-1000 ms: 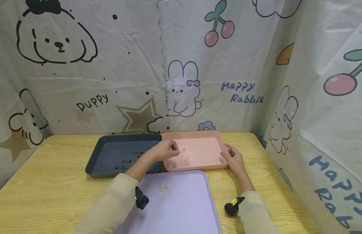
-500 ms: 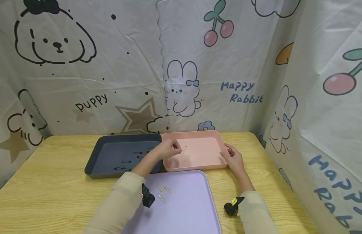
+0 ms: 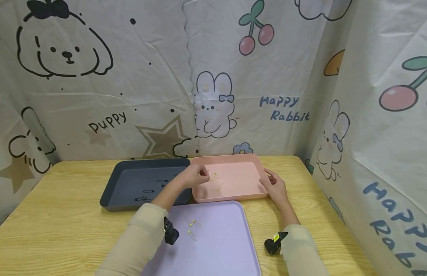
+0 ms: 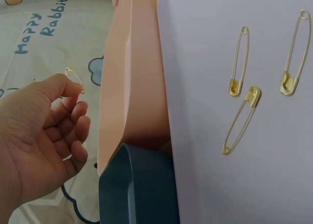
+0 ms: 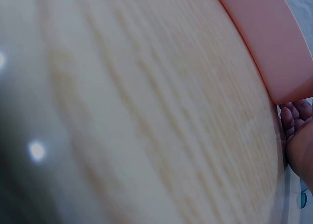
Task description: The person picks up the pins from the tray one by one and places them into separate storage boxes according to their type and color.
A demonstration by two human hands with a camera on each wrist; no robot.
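My left hand (image 3: 194,177) is above the left part of the pink tray (image 3: 246,191). Between thumb and forefinger it pinches a gold safety pin (image 4: 74,79), seen in the left wrist view. Another gold safety pin (image 3: 220,186) lies in the pink tray, with pin outlines close by the fingertips. My right hand (image 3: 277,188) grips that tray's right rim, thumb on the inner side; its fingers are partly hidden outside. On the lilac tray (image 3: 220,245) in front lie three gold safety pins, one of them (image 4: 239,62) standing out in the left wrist view.
Left of the pink tray sits a dark blue-grey tray (image 3: 121,188) holding several dark safety pins (image 3: 148,191). All three trays stand close together on the wooden table (image 3: 54,214). A printed cloth (image 3: 158,76) hangs behind and along the sides.
My left hand shifts a little to the right over the pink tray, then comes back left. My right hand keeps its hold on the rim.
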